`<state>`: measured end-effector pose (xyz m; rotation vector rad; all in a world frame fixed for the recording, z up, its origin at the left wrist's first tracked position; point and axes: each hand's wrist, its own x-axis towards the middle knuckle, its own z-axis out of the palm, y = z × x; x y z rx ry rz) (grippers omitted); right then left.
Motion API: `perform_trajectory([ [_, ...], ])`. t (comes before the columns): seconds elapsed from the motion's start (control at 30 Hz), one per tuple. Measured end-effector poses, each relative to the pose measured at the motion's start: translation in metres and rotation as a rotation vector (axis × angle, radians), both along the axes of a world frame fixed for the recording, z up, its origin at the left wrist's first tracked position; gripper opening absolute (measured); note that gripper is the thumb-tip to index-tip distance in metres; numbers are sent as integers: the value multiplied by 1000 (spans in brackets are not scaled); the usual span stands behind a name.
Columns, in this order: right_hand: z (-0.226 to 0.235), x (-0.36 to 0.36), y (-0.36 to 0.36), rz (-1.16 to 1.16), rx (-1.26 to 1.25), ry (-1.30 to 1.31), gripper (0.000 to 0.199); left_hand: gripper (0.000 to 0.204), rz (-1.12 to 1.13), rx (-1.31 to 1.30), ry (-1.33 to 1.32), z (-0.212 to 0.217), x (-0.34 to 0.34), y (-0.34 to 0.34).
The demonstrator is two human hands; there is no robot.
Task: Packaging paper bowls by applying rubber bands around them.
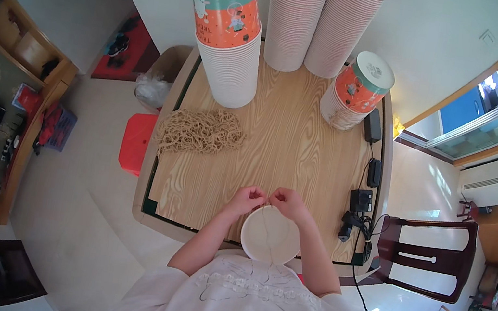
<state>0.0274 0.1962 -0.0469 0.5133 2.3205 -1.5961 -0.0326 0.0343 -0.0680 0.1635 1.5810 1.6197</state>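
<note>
A white round paper tub (253,235) stands mouth up at the near edge of the table, close against my body. At its far rim, my left hand (245,201) and my right hand (291,205) come close together with pinched fingers. Between them they hold a thin string (275,234), part of which hangs over the tub's mouth. The fingertips hide how the string meets the rim. A heap of tan strings (203,133) lies tangled on the table, farther off to the left.
Nested orange-and-white tubs stand in a left stack (229,60), a shorter right stack (356,94) and tall rear stacks (295,18). Black adapters and cables (361,201) line the table's right edge. A red stool (136,144) is at the left, a dark chair (426,256) at the right.
</note>
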Motion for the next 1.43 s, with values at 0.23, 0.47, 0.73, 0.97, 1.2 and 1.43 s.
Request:
perform_trajectory([
  [0.23, -2, -1, 0, -20, -29, 2, 12, 16, 11, -20, -138, -4, -3, -8],
  [0.47, 28, 3, -7, -206, 176, 211, 14, 13, 23, 0, -242, 1, -4, -8],
  [0.73, 45, 14, -24, 103, 770, 424, 17, 9, 81, 100, -403, 15, -12, -2],
  [0.97, 14, 7, 6, -97, -74, 116, 10, 28, 26, 248, -254, 13, -8, 2],
  [1.2, -3, 6, 10, -194, -183, 97, 9, 29, -54, 200, -151, 11, -5, 16],
  [1.43, 6, 4, 10, -156, -81, 89, 9, 22, -32, 91, -137, 3, -7, 17],
])
